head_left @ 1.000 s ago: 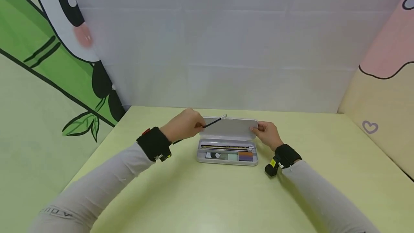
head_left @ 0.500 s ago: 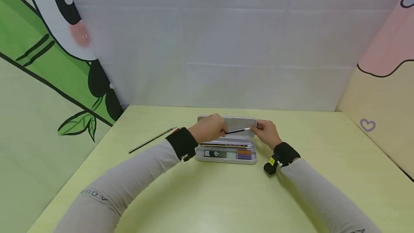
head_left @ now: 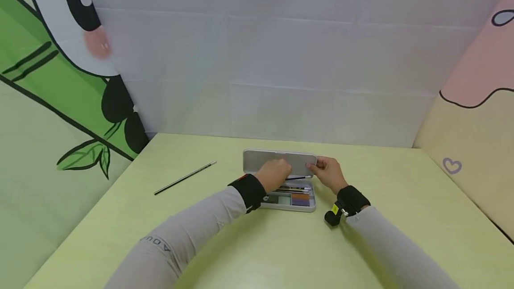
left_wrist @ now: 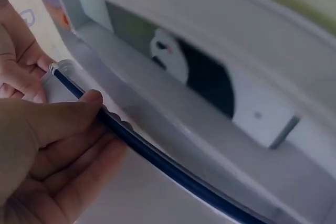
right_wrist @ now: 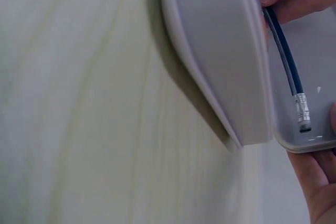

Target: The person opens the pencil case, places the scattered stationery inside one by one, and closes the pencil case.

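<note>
My left hand (head_left: 274, 174) pinches a dark blue pencil (left_wrist: 157, 161) between thumb and fingers, over the open pencil case (head_left: 287, 208). The metal-capped end of this pencil (right_wrist: 286, 51) points toward my right hand, along the inner side of the lid (head_left: 257, 160). With thumb and fingers, my right hand (head_left: 330, 175) holds the right edge of the raised lid. Inside the case lie several pencils (head_left: 295, 190), an orange and purple block (head_left: 300, 199) and a panda-printed piece (left_wrist: 170, 56). My left hand hides the case's left part in the head view.
Another dark pencil (head_left: 185, 178) lies slantwise on the pale yellow table (head_left: 361, 253), left of the case. A whitish cloth backdrop (head_left: 281, 66) hangs behind the table. Cartoon-printed panels (head_left: 36, 146) stand at both sides.
My left hand has carried the pencil rightward and down to the case, uncovering the pencil on the table. My right hand keeps its hold on the lid.
</note>
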`<state>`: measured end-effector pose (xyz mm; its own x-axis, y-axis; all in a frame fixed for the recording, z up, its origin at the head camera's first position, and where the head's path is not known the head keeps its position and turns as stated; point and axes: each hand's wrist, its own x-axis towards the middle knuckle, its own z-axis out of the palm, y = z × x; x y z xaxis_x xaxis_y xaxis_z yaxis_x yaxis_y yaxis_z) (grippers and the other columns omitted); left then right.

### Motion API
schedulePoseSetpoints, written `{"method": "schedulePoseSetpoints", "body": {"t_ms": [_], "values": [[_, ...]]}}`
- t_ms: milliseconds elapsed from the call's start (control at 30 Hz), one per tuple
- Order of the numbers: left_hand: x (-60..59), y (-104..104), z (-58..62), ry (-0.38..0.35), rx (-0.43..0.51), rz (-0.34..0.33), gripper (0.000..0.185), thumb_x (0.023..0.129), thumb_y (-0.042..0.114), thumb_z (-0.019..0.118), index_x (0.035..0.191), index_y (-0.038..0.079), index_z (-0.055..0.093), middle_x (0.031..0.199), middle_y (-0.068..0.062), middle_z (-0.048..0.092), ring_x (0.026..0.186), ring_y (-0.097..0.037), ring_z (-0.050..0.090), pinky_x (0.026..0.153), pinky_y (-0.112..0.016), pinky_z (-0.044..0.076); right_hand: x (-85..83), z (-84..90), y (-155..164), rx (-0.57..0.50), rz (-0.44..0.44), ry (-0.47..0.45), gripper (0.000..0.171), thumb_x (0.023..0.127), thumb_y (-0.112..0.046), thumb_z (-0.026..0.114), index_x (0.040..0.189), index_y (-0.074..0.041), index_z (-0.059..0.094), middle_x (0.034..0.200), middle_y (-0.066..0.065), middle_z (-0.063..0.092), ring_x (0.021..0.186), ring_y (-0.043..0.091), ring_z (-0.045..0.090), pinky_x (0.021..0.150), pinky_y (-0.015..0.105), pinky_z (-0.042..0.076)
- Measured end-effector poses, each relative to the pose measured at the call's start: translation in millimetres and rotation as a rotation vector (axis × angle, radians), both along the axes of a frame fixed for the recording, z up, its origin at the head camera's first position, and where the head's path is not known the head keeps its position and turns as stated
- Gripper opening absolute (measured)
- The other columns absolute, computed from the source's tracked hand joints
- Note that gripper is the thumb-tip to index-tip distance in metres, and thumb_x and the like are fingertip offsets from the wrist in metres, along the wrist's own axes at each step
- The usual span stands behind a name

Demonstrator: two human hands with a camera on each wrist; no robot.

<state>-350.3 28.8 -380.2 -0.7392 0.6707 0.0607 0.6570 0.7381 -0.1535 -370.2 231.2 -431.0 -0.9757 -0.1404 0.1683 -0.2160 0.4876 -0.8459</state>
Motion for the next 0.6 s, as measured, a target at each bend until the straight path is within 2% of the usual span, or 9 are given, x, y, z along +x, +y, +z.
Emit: {"method": "schedulePoseSetpoints", "body": {"t_ms": [100, 200, 400, 600], "values": [[-9.4, 4, -4.9, 0.020, -0.005, 0.019, 0.017, 0.094, 0.006, 0.059, 0.082, 0.008, 0.071, 0.083, -0.005, 0.073, 0.074, -0.016, 0.070, 0.063, -0.024, 0.057, -9.6, 0.9, 5, -0.009, 0.024, 0.006, 0.027, 0.094, -0.009, 0.061, 0.114, 0.007, 0.066, 0.105, 0.026, 0.070, 0.094, 0.032, 0.072, 0.078, 0.029, 0.058], [-12.0, 2, -7.3, 0.023, -0.004, 0.023, 0.019, 0.093, 0.005, 0.059, 0.079, 0.009, 0.070, 0.082, -0.005, 0.072, 0.075, -0.017, 0.070, 0.064, -0.025, 0.057, -9.9, 2.3, 4, -0.021, 0.022, 0.009, 0.027, 0.093, -0.008, 0.061, 0.114, 0.008, 0.066, 0.106, 0.027, 0.070, 0.097, 0.036, 0.070, 0.080, 0.034, 0.059], [-13.8, 0, -9.7, -0.003, 0.035, -0.005, 0.021, 0.093, 0.005, 0.059, 0.076, 0.010, 0.071, 0.077, -0.003, 0.071, 0.070, -0.013, 0.068, 0.058, -0.024, 0.051, -10.8, 2.5, 4, -0.028, 0.022, 0.004, 0.028, 0.094, -0.007, 0.060, 0.116, 0.010, 0.064, 0.109, 0.028, 0.068, 0.101, 0.038, 0.069, 0.081, 0.034, 0.059], [-12.8, -1, -16.5, 0.010, 0.054, -0.016, 0.021, 0.093, 0.004, 0.059, 0.077, 0.009, 0.072, 0.078, -0.003, 0.072, 0.072, -0.014, 0.068, 0.060, -0.026, 0.055, -9.7, 0.2, 3, -0.033, 0.012, -0.023, 0.029, 0.094, -0.008, 0.060, 0.118, 0.009, 0.064, 0.111, 0.027, 0.068, 0.102, 0.038, 0.068, 0.082, 0.035, 0.059]]}}
